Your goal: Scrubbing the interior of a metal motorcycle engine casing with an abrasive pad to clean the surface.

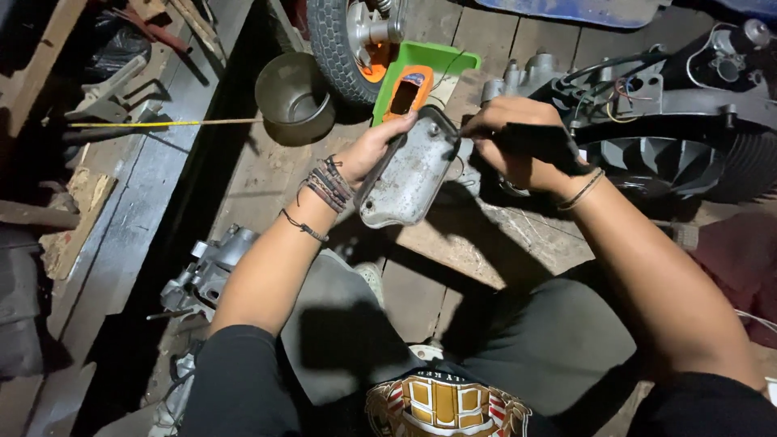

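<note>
Far left, a long thin yellow rod [162, 124] lies across dark wooden planks [137, 210], near a round dull metal bowl [294, 97] on the floor. Lower left, a grey cast metal engine part [206, 271] sits beside the person's knee. The left hand [368, 150], wrist stacked with braided bracelets [328, 184], grips the upper left edge of a grey, grimy, rounded-rectangle metal cover plate [407, 174], fingers closed on its rim, holding it tilted in mid-air above the plank floor in front of the lap. Behind it, a green plastic tray [441, 61] holds an orange handheld meter [407, 91], next to a black rubber tyre [336, 40]. The right hand [514, 142] is clenched around a dark slim tool [538, 144], its tip touching the cover's upper right corner; what kind of tool cannot be told. Judging by this, good work means keeping the plate steady with the left grip and the tool pressure light and flat on the edge so it doesn't slip toward the fingers. Far right, a black finned engine housing with loose wires [672, 121].
</note>
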